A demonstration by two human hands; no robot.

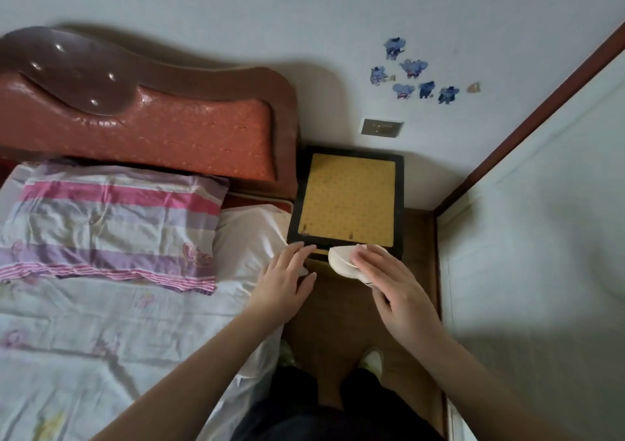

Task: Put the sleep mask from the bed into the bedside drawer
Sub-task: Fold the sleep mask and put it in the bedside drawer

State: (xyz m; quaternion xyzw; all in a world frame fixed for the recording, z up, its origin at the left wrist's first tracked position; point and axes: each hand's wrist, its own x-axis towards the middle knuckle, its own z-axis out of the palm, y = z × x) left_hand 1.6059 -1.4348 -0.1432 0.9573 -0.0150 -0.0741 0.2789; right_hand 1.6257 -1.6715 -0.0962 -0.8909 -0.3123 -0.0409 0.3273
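Both hands reach the bedside cabinet (348,200). Right hand (399,288) grips the white sleep mask (341,259); left hand (287,278), fingers spread, touches its front edge.

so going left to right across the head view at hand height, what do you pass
pillow → left hand → sleep mask → right hand → door panel

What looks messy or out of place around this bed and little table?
Little stands out. The pillow lies slightly askew and the sheet is creased. On the wall, one sticker near the blue cartoon stickers looks torn. The right hand holds the white sleep mask at the bedside table's front edge, beside the left hand.
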